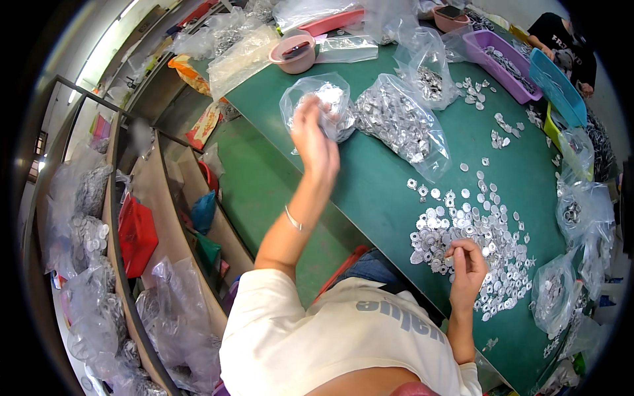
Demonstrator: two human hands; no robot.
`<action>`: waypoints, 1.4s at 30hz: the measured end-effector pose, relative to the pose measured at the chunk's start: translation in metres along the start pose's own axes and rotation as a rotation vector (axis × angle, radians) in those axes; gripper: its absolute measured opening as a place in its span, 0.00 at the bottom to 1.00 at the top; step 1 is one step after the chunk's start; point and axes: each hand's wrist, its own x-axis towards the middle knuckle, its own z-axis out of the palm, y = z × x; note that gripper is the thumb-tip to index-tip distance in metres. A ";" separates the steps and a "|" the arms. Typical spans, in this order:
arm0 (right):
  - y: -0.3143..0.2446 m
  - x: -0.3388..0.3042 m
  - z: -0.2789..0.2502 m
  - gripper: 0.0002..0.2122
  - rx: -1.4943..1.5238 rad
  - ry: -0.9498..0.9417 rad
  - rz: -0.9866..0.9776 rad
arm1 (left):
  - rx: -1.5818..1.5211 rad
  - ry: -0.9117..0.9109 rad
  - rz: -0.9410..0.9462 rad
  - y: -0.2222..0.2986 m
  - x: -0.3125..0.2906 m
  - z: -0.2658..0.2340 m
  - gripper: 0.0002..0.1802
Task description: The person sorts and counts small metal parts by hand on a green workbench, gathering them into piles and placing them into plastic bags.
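Note:
My left hand [315, 142] is at the mouth of a clear plastic bag [288, 109] holding shiny silver pieces. Its fingers look stretched out and apart, slightly smeared by motion, and I make out nothing held in them. On the right, my right hand [469, 267] is over a spread of small silver metal discs [492, 228]. Thumb and fingers there are curled together in a pinch; what they hold, if anything, is too small to make out. Beside the first bag lies a larger clear bag [399, 122] full of silver metal pieces.
The green table [370, 191] also carries a pink bowl [292, 63], a purple basket [485, 46] of metal parts and a blue basket [558, 86]. Another person [564, 39] is at the far right. Shelves [148, 218] with bags stand left.

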 end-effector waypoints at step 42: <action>0.011 0.233 0.180 0.15 -0.212 -0.305 -0.017 | 0.953 -0.106 0.591 0.026 0.151 -0.050 0.08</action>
